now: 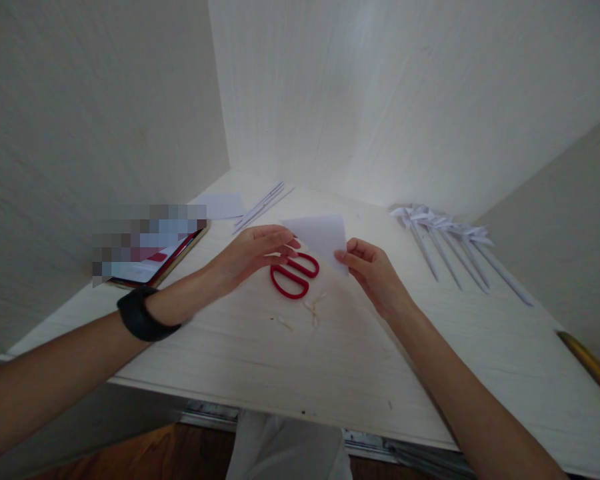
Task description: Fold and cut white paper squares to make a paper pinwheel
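A small white sheet of paper (325,233) is raised over the middle of the table. My right hand (373,270) pinches its lower right corner between thumb and fingers. At the sheet's left edge is my left hand (260,250), its fingers stretched out and a little apart; whether they touch the paper I cannot tell. Below the sheet and beside my left fingertips lie scissors with red handles (291,292), their blades hidden. Several cut cotton swab ends (314,308) are scattered nearer to me.
White paper pinwheels on rolled paper sticks (453,247) lie in a row at the right. Thin paper sticks (263,205) and another white sheet (223,205) are at the back left. A phone or tablet (153,263), partly pixelated, rests by the left wall. Walls enclose the white table (340,373).
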{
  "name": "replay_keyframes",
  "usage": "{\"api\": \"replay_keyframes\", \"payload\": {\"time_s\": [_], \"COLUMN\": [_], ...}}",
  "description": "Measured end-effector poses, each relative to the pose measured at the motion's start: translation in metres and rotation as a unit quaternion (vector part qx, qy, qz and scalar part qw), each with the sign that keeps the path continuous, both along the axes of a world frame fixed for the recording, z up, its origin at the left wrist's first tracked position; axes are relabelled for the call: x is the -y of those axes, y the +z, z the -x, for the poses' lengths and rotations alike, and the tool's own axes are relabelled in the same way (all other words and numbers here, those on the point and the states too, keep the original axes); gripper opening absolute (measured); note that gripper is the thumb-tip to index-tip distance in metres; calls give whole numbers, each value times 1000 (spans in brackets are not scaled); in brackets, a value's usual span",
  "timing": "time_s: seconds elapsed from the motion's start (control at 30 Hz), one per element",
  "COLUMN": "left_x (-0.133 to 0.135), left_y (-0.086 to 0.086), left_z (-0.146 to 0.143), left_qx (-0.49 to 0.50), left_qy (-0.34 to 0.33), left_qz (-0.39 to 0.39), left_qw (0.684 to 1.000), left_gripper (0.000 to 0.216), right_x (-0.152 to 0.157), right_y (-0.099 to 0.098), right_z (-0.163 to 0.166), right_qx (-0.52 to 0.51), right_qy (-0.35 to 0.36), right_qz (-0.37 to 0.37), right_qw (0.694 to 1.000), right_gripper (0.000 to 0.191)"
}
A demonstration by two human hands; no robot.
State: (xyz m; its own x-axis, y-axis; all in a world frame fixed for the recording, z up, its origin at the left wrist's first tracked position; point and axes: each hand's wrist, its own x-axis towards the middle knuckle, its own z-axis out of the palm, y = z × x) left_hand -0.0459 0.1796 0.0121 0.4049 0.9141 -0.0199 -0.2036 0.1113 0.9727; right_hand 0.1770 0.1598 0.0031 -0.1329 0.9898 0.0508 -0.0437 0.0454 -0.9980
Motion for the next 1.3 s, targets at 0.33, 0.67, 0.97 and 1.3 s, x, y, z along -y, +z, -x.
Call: {"api": "replay_keyframes", "payload": {"time_s": [0.33, 0.67, 0.97, 1.3], "left_x": [14, 3, 6, 8], "left_y": [-7, -15, -12, -11], "left_z": [-12, -7, -11, -11], "left_qx": [-95, -120, -125, -109], "left_qy": [-51, -12, -44, -13], "left_qz": [1, -25, -7, -24], "left_qw": [994, 992, 991, 994], "left_gripper": [31, 26, 31, 25], "right_x": [18, 14, 15, 15], "right_y": [-3, -5, -6, -11], "right_z": [32, 29, 30, 34], "right_qx": [-18, 16, 29, 87], "right_qy": [54, 50, 49, 77], "right_qz": [-8, -32, -37, -45], "right_qw": [998, 998, 998, 992], "right_gripper": [24, 21, 17, 25]}}
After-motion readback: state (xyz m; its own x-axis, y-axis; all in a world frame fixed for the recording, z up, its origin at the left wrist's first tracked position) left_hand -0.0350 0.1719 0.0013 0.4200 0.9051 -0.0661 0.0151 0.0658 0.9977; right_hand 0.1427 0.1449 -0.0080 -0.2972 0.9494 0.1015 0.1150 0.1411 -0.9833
